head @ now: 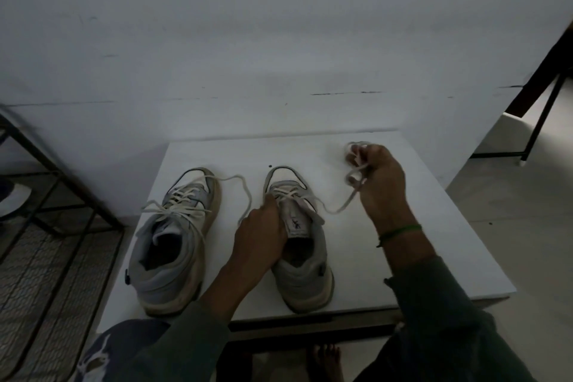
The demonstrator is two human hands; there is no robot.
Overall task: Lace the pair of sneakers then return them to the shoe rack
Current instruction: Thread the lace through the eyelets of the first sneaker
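Two grey and white sneakers stand side by side on a low white table, toes pointing away from me. The left sneaker has cream laces crossed through its eyelets, the ends lying loose. My left hand grips the right sneaker at the left edge of its tongue. My right hand is raised to the right of the shoe and holds a bunched loop of its cream lace, which runs slack from the eyelets up to my fingers.
A black metal shoe rack with mesh shelves stands at the left, holding a dark shoe. A black-legged piece of furniture is at the far right. A white wall lies behind the table. My knee and bare foot show below.
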